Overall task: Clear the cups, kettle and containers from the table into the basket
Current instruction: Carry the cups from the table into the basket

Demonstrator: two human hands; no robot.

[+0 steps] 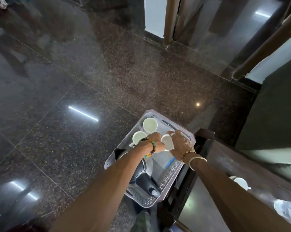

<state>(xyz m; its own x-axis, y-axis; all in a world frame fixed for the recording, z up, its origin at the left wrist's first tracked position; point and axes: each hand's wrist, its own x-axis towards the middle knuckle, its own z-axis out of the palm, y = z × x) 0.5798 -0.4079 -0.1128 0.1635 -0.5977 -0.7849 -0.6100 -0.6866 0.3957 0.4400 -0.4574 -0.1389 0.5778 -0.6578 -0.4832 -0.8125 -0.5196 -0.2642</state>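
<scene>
While both arms reach down from the bottom of the head view, the two hands meet over a grey basket [170,171] that sits on the dark, shiny floor [61,91] beside a dark table [228,166].

There are four white cups. Two cups stand open side up in the far end of the basket: one [150,125] at the far corner and one [138,137] just beside it, partly under the left wrist. A third cup [167,142] is tipped on its side between the hands, above the basket. The right hand [180,144] is curled around it and grips it. The left hand [155,143] touches the same cup, and its fingers are hidden, so I cannot tell if they are closed. The fourth cup [241,183] is on the table, well apart from the basket.

There is one kettle [141,174]. It is silver and black with a black handle, and it lies in the near end of the basket, under the left arm. One clear box [163,162] with a blue bit lies next to it.

There is no writing I can read.

The left wrist has a bead band [150,146]. The right wrist has two bangles [191,156], and that hand has rings.
</scene>
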